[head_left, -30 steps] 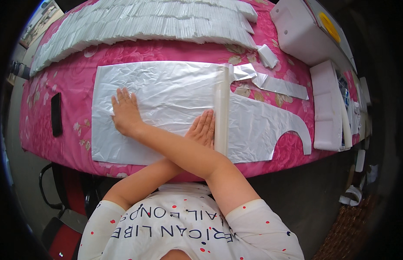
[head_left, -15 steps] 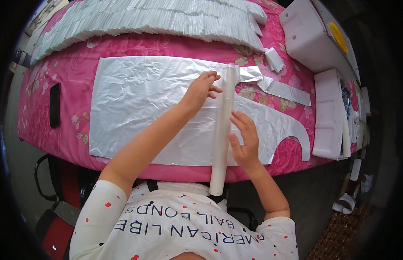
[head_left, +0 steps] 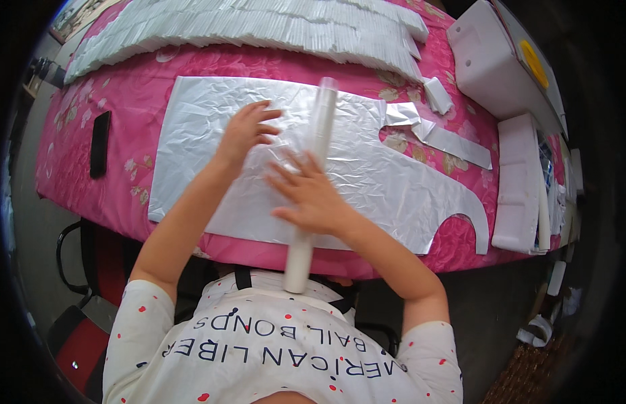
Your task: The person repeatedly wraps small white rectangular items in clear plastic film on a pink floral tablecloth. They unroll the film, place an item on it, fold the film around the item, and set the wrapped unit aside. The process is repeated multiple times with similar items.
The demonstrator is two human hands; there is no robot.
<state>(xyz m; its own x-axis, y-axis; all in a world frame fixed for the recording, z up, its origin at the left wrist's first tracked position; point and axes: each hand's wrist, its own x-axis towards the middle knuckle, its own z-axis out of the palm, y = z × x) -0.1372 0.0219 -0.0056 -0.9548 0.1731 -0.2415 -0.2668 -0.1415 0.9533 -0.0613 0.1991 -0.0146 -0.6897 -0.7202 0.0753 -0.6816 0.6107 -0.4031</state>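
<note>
A thin, shiny white plastic apron (head_left: pixel 380 182) lies spread and creased on the table, its curved cut-outs and strap at the right. A long, pale translucent tube (head_left: pixel 299 262) lies across it, its near end reaching past the table edge to my shirt. My right hand (head_left: pixel 309 195) is over the tube's middle with fingers spread, slightly blurred; whether it presses on the tube I cannot tell. Left of the tube, my left hand (head_left: pixel 244 138) hovers over the plastic or rests lightly on it, fingers apart and holding nothing.
Long rows of folded white plastic packs (head_left: pixel 252 30) line the far side of the pink flowered tablecloth (head_left: pixel 134 155). A black phone (head_left: pixel 100 145) lies at left. White foam boxes (head_left: pixel 517 188) stand at right, one holding packages. A red-and-black chair (head_left: pixel 101 269) is at lower left.
The tube has shifted left across the apron and tilts more. Both my hands have moved left, and my right hand has come over the tube from its right side.
</note>
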